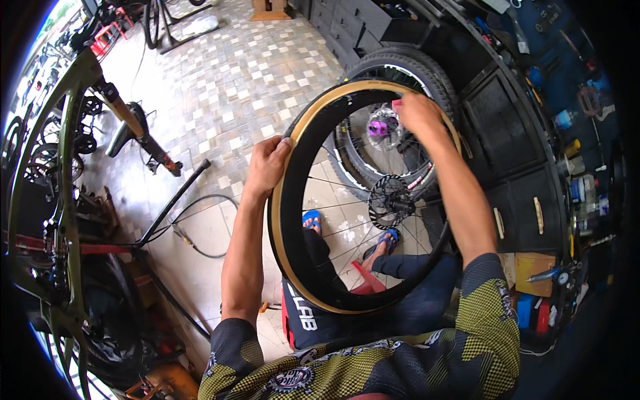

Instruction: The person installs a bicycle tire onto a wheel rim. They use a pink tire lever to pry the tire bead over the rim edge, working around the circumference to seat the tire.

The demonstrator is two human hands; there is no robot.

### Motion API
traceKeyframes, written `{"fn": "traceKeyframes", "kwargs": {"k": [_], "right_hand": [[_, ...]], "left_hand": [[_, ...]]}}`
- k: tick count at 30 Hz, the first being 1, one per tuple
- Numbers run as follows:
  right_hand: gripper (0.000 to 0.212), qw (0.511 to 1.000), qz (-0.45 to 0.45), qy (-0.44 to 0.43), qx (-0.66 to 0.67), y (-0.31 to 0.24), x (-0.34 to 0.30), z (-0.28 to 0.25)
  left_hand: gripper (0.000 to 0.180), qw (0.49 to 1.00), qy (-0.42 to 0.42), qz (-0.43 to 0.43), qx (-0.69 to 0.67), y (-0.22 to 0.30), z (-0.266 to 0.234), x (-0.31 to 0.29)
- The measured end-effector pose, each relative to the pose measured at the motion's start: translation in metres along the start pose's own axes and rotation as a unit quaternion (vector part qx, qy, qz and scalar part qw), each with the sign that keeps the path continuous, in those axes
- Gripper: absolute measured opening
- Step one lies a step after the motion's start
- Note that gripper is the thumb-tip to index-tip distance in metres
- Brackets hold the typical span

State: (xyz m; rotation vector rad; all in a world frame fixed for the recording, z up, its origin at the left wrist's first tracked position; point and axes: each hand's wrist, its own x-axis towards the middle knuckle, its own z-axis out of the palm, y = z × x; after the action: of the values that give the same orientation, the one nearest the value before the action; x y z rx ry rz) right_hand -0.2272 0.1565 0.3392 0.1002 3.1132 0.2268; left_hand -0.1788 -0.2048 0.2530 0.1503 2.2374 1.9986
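Note:
A bicycle wheel with a deep black rim [293, 217] and thin spokes stands tilted over my lap. Around the rim runs a tire with a tan sidewall [276, 230]. My left hand [269, 163] is closed on the tire's upper left side, its thumb over the tan edge. At the upper right of the wheel, my right hand [420, 115] is closed, with a small pinkish-red piece [397, 105] showing at its fingers; its kind is unclear. Near the hub sits a black disc rotor [389, 202]. A red strip [368, 279] shows through the lower spokes.
Knobby-tired wheels [435, 75], one with a purple hub [379, 128], stand just beyond the wheel. Black cabinets [503, 123] line the right, below a bench of tools. At left is a green bike frame [25, 170]; a black hose [177, 201] lies near it.

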Motion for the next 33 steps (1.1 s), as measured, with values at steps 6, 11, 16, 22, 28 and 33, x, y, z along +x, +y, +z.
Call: {"fn": "traceKeyframes", "kwargs": {"k": [6,11,16,22,28,33], "right_hand": [[0.034,0.956,-0.043,0.206,0.205,0.004,-0.040,-0.011],[0.032,0.925,-0.249,0.144,0.249,-0.119,-0.073,-0.047],[0.023,0.940,-0.291,0.084,0.156,-0.152,-0.086,-0.064],[0.017,0.943,-0.307,0.075,0.102,-0.163,-0.100,-0.079],[0.022,0.951,-0.285,0.053,0.113,-0.160,-0.093,-0.076],[0.024,0.950,-0.283,0.066,0.112,-0.165,-0.090,-0.070]], "left_hand": [[0.036,1.000,0.001,-0.022,-0.015,0.028,0.014,0.010],[0.034,0.998,-0.014,-0.011,-0.066,0.020,0.008,0.007],[0.026,0.979,-0.031,-0.028,-0.198,0.015,0.010,0.007],[0.025,0.971,-0.039,-0.041,-0.232,0.009,0.008,0.004],[0.023,0.973,-0.019,-0.020,-0.229,0.011,0.015,0.004],[0.025,0.977,-0.011,-0.024,-0.212,0.005,0.012,0.007]]}}
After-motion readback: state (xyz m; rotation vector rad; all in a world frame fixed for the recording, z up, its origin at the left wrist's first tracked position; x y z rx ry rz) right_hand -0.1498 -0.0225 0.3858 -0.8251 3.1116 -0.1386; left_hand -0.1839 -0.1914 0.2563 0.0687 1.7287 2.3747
